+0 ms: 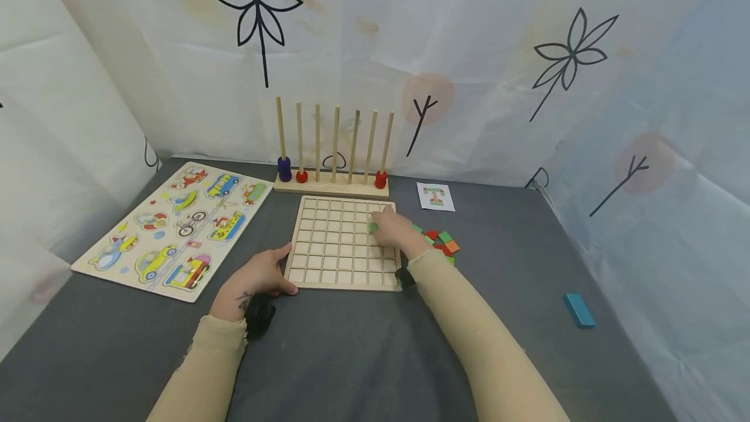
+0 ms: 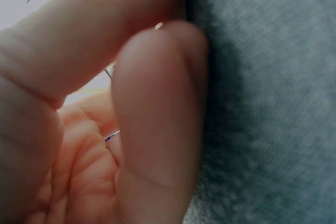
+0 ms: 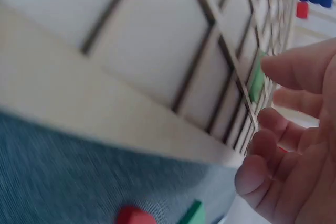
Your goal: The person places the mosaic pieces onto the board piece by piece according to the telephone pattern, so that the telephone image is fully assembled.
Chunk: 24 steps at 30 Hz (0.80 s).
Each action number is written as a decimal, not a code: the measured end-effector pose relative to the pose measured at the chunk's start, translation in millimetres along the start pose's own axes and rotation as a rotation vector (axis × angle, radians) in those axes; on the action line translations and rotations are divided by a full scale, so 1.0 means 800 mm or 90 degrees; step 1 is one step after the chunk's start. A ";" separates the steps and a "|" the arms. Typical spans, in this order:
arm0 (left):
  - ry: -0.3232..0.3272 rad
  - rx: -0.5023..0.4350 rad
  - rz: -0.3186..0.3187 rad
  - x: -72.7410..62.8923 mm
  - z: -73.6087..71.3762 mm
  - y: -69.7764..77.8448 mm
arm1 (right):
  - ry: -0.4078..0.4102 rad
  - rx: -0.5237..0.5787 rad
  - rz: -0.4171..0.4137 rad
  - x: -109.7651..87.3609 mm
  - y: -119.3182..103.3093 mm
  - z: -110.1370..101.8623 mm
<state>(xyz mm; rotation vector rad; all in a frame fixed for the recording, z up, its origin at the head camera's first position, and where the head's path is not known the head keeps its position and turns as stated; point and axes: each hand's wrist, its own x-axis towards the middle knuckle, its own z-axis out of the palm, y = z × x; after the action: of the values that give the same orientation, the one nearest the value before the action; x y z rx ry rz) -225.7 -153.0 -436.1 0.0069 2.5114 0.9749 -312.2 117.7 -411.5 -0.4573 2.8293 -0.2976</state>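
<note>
A square wooden grid board [image 1: 340,243] lies on the dark cloth in front of me. My left hand [image 1: 260,272] holds its near left corner, thumb at the front edge and fingers along the left side. In the left wrist view that thumb [image 2: 157,103] hides most of the corner. Over the right part of the board is my right hand [image 1: 394,230], its thumb tip touching a green tile [image 3: 257,77] that lies in one of the cells. The other fingers [image 3: 262,142] curl loosely beside it. More red, green and orange tiles [image 1: 450,246] are piled right of the board.
Behind the board stands a peg rack [image 1: 331,186] with purple and red beads on some pegs. A vehicle picture puzzle [image 1: 176,226] lies at left. A pattern card [image 1: 435,196] is at back right, and a blue block [image 1: 579,310] sits far right. White curtains [image 1: 469,70] surround the table.
</note>
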 end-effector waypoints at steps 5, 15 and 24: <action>0.003 0.000 0.002 -0.002 0.002 -0.001 | 0.063 0.063 0.042 -0.009 0.023 -0.013; 0.008 0.001 0.010 -0.003 0.003 -0.004 | 0.082 0.065 0.118 -0.026 0.086 -0.023; 0.010 0.003 0.005 -0.003 0.003 -0.001 | 0.016 0.096 0.152 -0.044 0.113 -0.026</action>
<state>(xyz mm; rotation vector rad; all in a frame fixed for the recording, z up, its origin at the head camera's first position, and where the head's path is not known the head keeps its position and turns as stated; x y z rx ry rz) -222.6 -152.3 -437.6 0.0099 2.5296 0.9749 -310.8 216.9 -405.9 -0.0841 2.8206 -0.4658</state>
